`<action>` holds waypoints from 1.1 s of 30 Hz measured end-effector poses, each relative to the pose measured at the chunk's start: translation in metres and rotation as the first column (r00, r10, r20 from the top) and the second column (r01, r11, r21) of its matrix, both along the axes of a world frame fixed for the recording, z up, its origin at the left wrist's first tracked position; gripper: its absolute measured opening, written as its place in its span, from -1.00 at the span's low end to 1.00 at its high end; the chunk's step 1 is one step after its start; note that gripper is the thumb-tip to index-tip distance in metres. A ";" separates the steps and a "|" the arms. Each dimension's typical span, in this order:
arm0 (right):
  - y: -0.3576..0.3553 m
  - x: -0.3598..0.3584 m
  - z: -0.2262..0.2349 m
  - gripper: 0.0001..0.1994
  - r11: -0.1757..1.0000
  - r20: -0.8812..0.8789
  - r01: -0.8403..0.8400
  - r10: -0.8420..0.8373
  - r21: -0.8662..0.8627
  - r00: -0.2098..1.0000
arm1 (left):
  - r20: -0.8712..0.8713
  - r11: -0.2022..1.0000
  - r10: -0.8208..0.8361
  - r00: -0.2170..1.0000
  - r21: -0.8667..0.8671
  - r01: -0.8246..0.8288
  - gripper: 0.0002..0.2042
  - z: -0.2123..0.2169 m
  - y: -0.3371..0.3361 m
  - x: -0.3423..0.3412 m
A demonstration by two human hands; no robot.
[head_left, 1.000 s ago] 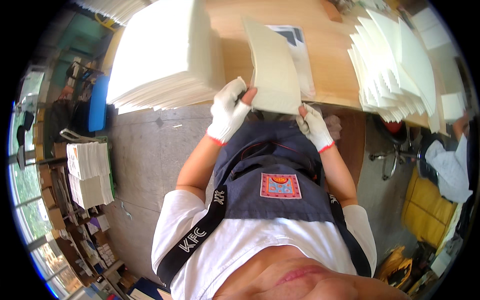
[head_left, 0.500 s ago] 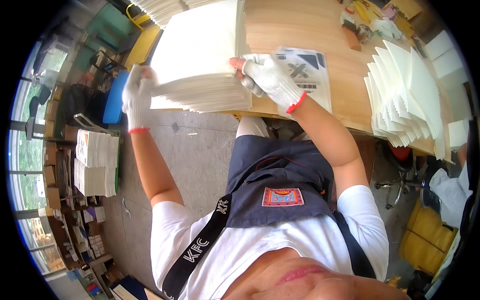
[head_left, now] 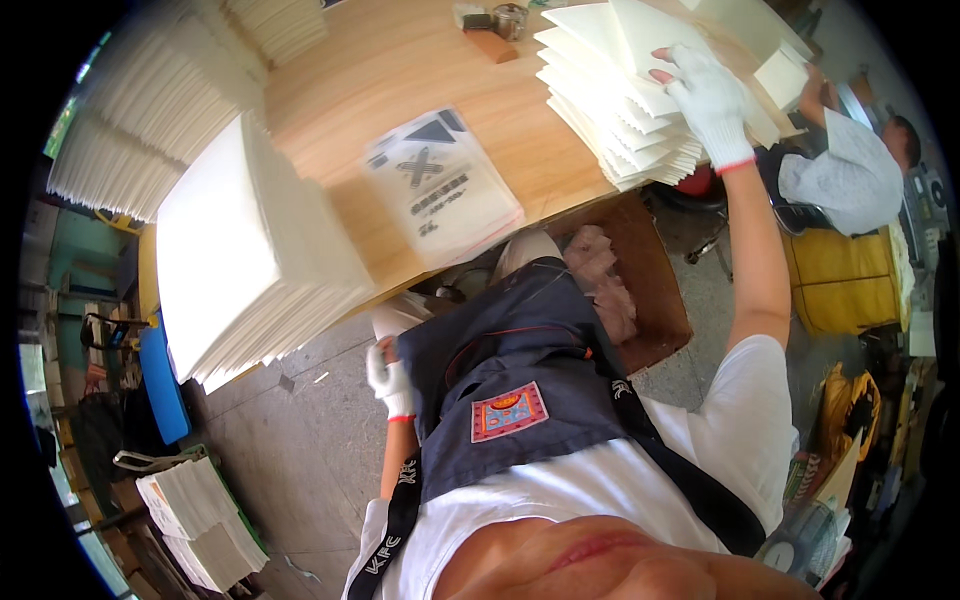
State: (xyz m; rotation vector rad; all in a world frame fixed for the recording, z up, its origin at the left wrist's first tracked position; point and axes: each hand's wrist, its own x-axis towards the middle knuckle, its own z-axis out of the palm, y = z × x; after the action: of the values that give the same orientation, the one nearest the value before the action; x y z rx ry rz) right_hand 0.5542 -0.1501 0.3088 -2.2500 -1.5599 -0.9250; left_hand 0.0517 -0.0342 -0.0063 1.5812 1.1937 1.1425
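Note:
My right hand (head_left: 706, 92), in a white glove, reaches out to the fanned stack of cream folded sheets (head_left: 610, 110) at the right of the wooden table (head_left: 400, 70), fingers spread on the top sheets. My left hand (head_left: 385, 375), also gloved, hangs low beside my dark apron (head_left: 510, 390), below the table edge, fingers curled with nothing seen in them. A tall pile of cream sheets (head_left: 240, 260) sits at the table's left edge. A printed sheet in a clear sleeve (head_left: 440, 195) lies in the middle.
More cream stacks (head_left: 130, 130) line the far left. Another person in a grey shirt (head_left: 850, 170) sits at the right near a yellow bin (head_left: 850, 280). Paper piles (head_left: 190, 505) stand on the floor at the lower left, beside a blue object (head_left: 160, 380).
My right hand left the tall left pile and swung across to the fanned stack on the right. My left hand dropped from the pile's left side down beside my apron.

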 end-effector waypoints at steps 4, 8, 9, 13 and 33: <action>0.003 0.033 -0.018 -0.74 0.996 0.072 -0.039 0.045 -0.080 0.996 | -0.298 0.796 -0.418 0.858 0.335 0.505 -0.90 0.054 0.007 0.063; 0.002 0.039 -0.024 -0.78 0.994 0.232 -0.084 0.098 -0.069 0.968 | -0.415 0.669 -0.433 0.800 0.447 0.594 -0.89 0.094 0.025 0.112; 0.000 0.038 -0.020 -0.80 0.996 0.202 -0.053 0.067 -0.074 0.977 | -0.572 0.663 -0.408 0.712 0.351 0.662 -0.82 0.098 0.032 0.121; -0.024 0.014 -0.011 -0.87 0.981 0.287 -0.130 0.083 0.147 0.954 | -0.795 0.484 -0.113 0.596 0.480 0.732 -0.66 0.081 0.068 0.154; -0.077 0.030 -0.065 -0.64 0.864 -0.805 0.467 0.407 0.185 -0.433 | -0.941 0.733 -0.273 0.199 -0.070 0.676 -0.62 0.082 0.111 0.198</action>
State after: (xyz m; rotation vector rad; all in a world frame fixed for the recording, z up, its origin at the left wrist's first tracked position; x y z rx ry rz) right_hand 0.5840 -0.2273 0.2438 -1.3659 -0.0802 0.8086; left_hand 0.2499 0.0768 0.0752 2.8393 0.9051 -0.1400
